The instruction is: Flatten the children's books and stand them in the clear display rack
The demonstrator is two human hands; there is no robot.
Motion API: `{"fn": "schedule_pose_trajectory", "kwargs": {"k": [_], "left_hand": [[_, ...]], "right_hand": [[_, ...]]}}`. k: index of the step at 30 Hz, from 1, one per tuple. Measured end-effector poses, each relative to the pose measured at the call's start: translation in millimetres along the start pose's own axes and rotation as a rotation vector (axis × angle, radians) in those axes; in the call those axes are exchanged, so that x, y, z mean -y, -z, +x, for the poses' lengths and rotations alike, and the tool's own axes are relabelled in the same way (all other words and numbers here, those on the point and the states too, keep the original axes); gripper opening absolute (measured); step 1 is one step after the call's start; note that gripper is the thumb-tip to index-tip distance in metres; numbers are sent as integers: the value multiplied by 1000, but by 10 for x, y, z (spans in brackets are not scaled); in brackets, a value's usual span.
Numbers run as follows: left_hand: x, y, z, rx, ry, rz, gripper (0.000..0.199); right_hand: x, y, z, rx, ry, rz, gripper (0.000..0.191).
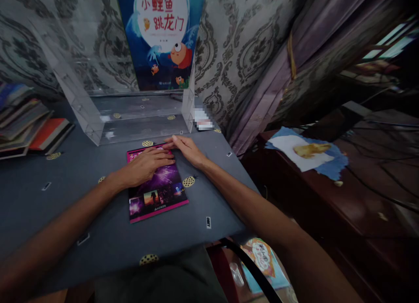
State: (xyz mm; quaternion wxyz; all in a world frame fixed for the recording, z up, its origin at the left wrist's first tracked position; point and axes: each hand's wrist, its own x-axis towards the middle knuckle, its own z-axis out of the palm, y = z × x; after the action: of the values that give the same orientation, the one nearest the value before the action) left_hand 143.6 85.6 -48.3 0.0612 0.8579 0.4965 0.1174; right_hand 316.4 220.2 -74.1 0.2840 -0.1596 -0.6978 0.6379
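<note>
Fingers (163,156) of the L hand (142,166) lie flat and close together across the upper half of the purple bk (163,183), pointing R; nothing clamped there that I can see. R hand (185,149) is at the bk's far R corner, fingers straight, side by side, tips next to the L fingertips; can't tell from my end if they pinch the edge.

Purple bk lies flat, cover up, on the counter (111,237), approx. mid-depth and nearer the R edge than the L side. I get only a narrow strip betw. its top edge and the see-through stand (142,129) near the counter's far edge, so tight that way. More room R: a stretch of printed cloth w/ a pineapple print (189,181) runs to the R edge, tho the R forearm crosses it. Another strip runs from the bk's bottom to the near edge. L forearm cuts over the near L area.

Stand carries a blue picture bk (163,41), upright. Bk stack (24,119) sits well L, toward the far L. A blurred-out white item (203,118) is just R of the stand, by the far R corner.

Past the R edge, lower: brown furniture (343,207) w/ a blue cloth (337,163). Below the near R corner, a dark chair arm (252,268).
</note>
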Motion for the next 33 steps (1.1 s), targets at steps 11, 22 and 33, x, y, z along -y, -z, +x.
{"fn": "schedule_pose_trajectory", "kwargs": {"k": [11, 22, 33], "left_hand": [[-47, -37, -33, -36, -40, 1, 55], [-249, 42, -30, -8, -85, -4, 58], [-402, 30, -124, 118, -78, -10, 60]], "right_hand": [[33, 6, -14, 3, -26, -65, 73], [50, -11, -31, 0, -20, -37, 65], [61, -12, -29, 4, -10, -76, 70]]}}
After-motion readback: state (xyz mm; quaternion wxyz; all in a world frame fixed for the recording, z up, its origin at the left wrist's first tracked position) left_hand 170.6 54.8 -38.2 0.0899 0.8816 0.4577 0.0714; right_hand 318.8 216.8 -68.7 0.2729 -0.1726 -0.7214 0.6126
